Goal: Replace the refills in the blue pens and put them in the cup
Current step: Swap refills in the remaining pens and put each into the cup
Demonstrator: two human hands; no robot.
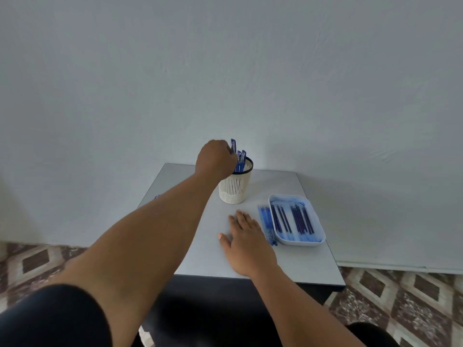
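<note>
Cup [235,187] stands on the table [300,261], toward its back edge, near the wall [225,71]. Pens [241,160] stand upright in the cup; left hand [215,157] is over its rim, holding 1 pen [233,145]. Tray [297,219] sits right of and nearer than the cup, refills [293,219] lying in it. More refills [266,219] lie on the table against the tray's left side. Right hand [246,242] rests flat on the table, just left of these.

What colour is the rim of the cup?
Black, on a cream slotted cup; the rim shows best in the head view.

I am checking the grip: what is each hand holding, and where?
Left hand grips a blue pen below its top, over the cup. Right hand holds nothing.
</note>
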